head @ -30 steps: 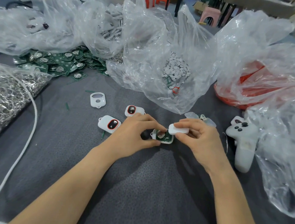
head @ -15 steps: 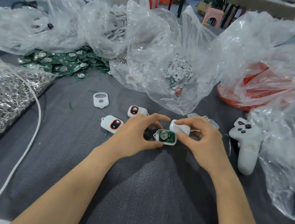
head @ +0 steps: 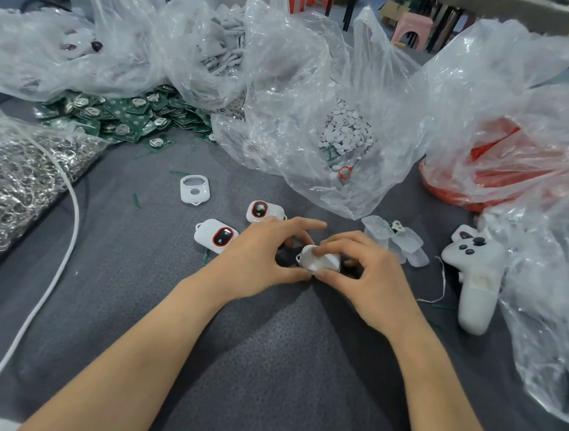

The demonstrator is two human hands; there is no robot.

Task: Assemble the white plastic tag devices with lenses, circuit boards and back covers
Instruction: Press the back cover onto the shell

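Left hand (head: 262, 258): curled round the left end of the tag device (head: 316, 265), thumb set against its near edge, index finger stretched out over the far side. Grip firm on the device.
Right hand (head: 370, 278): clasping the same device from the right, one fingertip pressed on the back cover (head: 322, 257), thumb at the near edge.
Tag device: held between both hands at table centre, low over the grey cloth (head: 280, 369); contact with the cloth cannot be told. White back cover facing up, small loop at the left end.
Finished tags: two, lying window side up with a red ring round a dark window. Nearer tag (head: 217, 235) just beside the left hand; farther tag (head: 262, 211) just beyond the left fingers.
Empty front shell (head: 194, 189): white, open-holed, lying apart on the cloth beyond the finished tags.
Clear lenses (head: 394, 238): small loose heap just beyond the right hand.
Circuit boards (head: 120, 115): green pile at far left, partly under clear plastic.
White discs (head: 347, 131): heaped inside a clear bag beyond the hands.
Metal rings (head: 8, 174): bagged at the left edge, white cord (head: 56, 247) running alongside.
White controller (head: 477, 277): lying to the right of the right hand, well clear of it.
Red bag (head: 496, 172): far right, under clear plastic.
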